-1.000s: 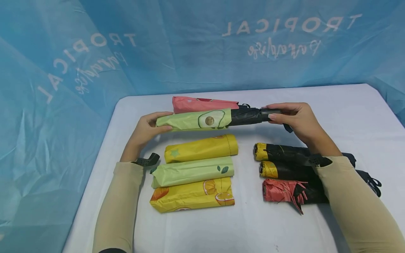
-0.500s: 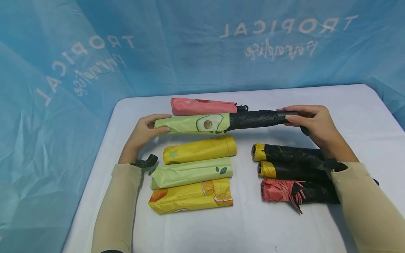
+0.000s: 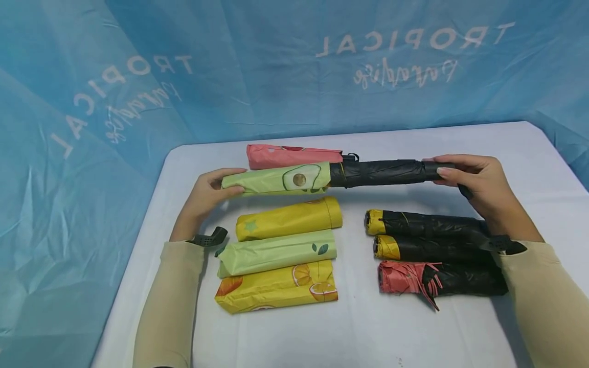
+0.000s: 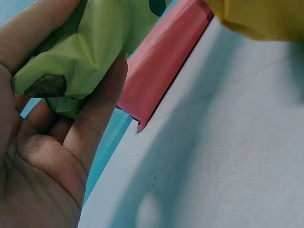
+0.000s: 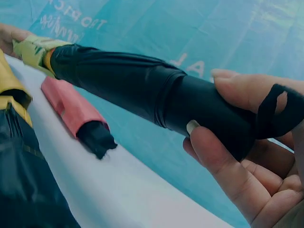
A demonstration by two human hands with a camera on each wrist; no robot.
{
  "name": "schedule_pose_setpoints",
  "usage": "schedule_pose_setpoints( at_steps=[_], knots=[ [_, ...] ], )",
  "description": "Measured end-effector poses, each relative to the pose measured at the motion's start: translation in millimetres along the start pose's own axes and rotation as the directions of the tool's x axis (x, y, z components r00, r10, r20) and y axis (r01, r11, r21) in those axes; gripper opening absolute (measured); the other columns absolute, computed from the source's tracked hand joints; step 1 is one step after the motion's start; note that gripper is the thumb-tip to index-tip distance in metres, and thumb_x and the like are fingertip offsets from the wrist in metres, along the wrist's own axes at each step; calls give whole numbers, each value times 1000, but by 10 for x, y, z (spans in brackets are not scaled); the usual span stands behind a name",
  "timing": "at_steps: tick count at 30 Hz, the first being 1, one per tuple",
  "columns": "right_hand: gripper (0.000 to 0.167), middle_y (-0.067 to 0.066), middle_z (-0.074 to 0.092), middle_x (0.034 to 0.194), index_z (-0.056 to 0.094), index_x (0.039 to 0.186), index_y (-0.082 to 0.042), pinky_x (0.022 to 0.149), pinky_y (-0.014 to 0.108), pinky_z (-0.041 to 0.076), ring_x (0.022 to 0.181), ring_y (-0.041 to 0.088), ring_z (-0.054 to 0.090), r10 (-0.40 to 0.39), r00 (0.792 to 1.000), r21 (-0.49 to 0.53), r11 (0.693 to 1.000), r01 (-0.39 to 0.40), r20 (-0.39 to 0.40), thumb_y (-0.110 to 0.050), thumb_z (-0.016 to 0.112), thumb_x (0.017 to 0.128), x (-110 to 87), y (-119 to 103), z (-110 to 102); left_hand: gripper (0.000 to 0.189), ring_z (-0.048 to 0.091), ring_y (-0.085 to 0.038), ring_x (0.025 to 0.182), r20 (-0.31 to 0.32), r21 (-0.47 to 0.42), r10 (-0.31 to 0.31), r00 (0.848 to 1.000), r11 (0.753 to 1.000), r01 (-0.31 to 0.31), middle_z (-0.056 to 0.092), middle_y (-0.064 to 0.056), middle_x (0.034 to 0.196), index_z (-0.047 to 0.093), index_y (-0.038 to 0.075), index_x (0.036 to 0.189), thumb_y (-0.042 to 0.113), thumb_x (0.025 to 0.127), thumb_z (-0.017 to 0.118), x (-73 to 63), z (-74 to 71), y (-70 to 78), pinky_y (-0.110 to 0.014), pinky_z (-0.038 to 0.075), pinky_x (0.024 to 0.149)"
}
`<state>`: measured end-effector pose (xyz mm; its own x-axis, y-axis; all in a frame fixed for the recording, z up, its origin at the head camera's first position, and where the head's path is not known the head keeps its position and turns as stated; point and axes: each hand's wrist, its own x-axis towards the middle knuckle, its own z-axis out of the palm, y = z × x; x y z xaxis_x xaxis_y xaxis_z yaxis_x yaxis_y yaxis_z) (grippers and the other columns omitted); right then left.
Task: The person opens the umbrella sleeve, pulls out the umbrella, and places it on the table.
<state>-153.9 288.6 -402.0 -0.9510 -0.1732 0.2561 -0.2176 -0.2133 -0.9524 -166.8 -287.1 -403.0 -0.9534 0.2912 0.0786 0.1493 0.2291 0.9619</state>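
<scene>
My left hand [image 3: 205, 190] grips the closed end of a green umbrella sleeve [image 3: 276, 180] printed with an avocado; its crumpled tip [image 4: 71, 71] shows between fingers and thumb in the left wrist view. From the sleeve's right end sticks a folded black umbrella [image 3: 386, 173], its far end still inside. My right hand [image 3: 478, 176] pinches that umbrella's black handle [image 5: 209, 104], with a wrist loop [image 5: 278, 107] hanging by the palm. Both are held up over the table, casting a shadow. Behind them lies a pink sleeve [image 3: 290, 156] with a dark umbrella end showing.
On the white table [image 3: 294, 337], a yellow sleeve [image 3: 287, 219], a green sleeve [image 3: 280, 253] and an orange-printed yellow sleeve [image 3: 280, 287] lie in a column. To their right lie two black umbrellas with yellow ends [image 3: 375, 222] and one with a pink end [image 3: 400, 276]. Blue curtain [image 3: 276, 76] hangs behind.
My right hand has moved right, drawing the black umbrella farther out of the green sleeve. The left hand has stayed nearly in place on the sleeve's end.
</scene>
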Motion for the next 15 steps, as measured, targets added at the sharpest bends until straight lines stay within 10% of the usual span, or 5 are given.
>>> schedule_pose_setpoints(
  at_steps=[15],
  knots=[
    [32,16,73,117,61,126,20,78,34,58,103,22,73,31,998,48,998,-28,-62,21,55,95,-260,-98,-458,41,46,-12,76,-23,68,-4,1000,998,6,70,4,114,69,9,133,13,93,78,13,-2,1,-24,39,62]
  ],
)
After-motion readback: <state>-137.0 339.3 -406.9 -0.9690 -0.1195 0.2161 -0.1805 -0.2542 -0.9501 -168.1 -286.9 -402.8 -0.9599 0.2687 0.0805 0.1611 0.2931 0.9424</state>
